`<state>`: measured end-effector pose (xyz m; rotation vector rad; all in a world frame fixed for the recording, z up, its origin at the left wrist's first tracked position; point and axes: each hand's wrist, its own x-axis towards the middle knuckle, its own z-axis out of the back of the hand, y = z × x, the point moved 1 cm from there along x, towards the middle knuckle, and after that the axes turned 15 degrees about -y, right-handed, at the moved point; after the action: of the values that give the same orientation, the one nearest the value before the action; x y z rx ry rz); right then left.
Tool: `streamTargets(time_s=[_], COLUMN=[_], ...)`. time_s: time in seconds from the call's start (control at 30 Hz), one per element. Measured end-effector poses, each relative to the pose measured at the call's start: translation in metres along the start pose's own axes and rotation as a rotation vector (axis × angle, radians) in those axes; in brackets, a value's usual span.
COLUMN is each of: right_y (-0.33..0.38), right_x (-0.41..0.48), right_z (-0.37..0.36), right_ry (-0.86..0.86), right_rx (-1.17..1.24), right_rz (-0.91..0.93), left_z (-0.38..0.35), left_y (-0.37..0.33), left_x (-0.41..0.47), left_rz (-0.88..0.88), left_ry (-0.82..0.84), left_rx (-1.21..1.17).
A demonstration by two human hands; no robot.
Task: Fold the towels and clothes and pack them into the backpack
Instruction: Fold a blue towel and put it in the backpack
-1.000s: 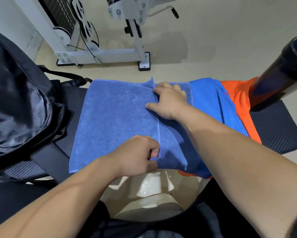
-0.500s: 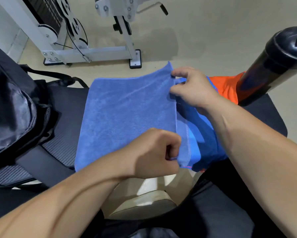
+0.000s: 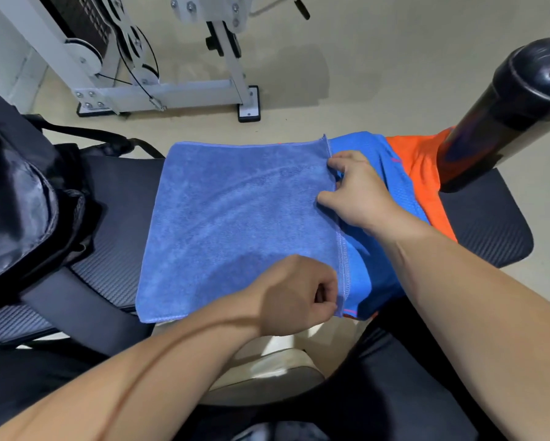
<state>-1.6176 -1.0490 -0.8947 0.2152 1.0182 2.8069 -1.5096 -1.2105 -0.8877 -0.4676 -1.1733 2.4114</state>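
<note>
A blue towel (image 3: pixel 235 224) lies folded flat on a black bench (image 3: pixel 114 198). My left hand (image 3: pixel 299 294) pinches its near right corner. My right hand (image 3: pixel 359 192) grips the towel's right edge farther back. Under and right of the towel lies a blue mesh garment (image 3: pixel 378 154) with an orange piece of clothing (image 3: pixel 420 173) beside it. The black backpack (image 3: pixel 19 198) sits at the left end of the bench.
A black shaker bottle (image 3: pixel 502 106) stands on the bench at the right, on the orange clothing. A white gym machine frame (image 3: pixel 159 90) stands on the beige floor behind. My dark-clothed legs are at the bottom.
Both hands lifted the towel's right edge off the bench, then lowered it; the towel now lies flat again, its right edge stacked in a neat fold. The view shifted slightly.
</note>
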Motion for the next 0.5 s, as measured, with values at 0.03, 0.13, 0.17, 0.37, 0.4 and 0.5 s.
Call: streamTargets(time_s=[0.03, 0.13, 0.17, 0.37, 0.4, 0.5], right_y=[0.001, 0.002, 0.001, 0.005, 0.011, 0.034], right_x=[0.001, 0.004, 0.004, -0.006, -0.009, -0.017], right_z=[0.001, 0.009, 0.012, 0.013, 0.011, -0.001], right_ry=[-0.006, -0.034, -0.040, -0.006, -0.054, -0.134], right_rx=[0.014, 0.076, 0.071, -0.144, -0.210, -0.372], right_rz=[-0.002, -0.012, -0.010, 0.036, 0.091, 0.285], left_z=[0.001, 0.005, 0.008, 0.041, 0.051, 0.076], left_y=[-0.002, -0.010, -0.011, 0.023, 0.034, 0.067], left_x=[-0.001, -0.002, -0.002, 0.011, 0.015, 0.028], left_rz=[0.005, 0.053, 0.056, -0.077, -0.014, 0.185], left_ry=[-0.009, -0.061, -0.103, -0.636, -0.650, -0.501], left_rx=[-0.018, -0.151, -0.169, 0.250, 0.356, 0.628])
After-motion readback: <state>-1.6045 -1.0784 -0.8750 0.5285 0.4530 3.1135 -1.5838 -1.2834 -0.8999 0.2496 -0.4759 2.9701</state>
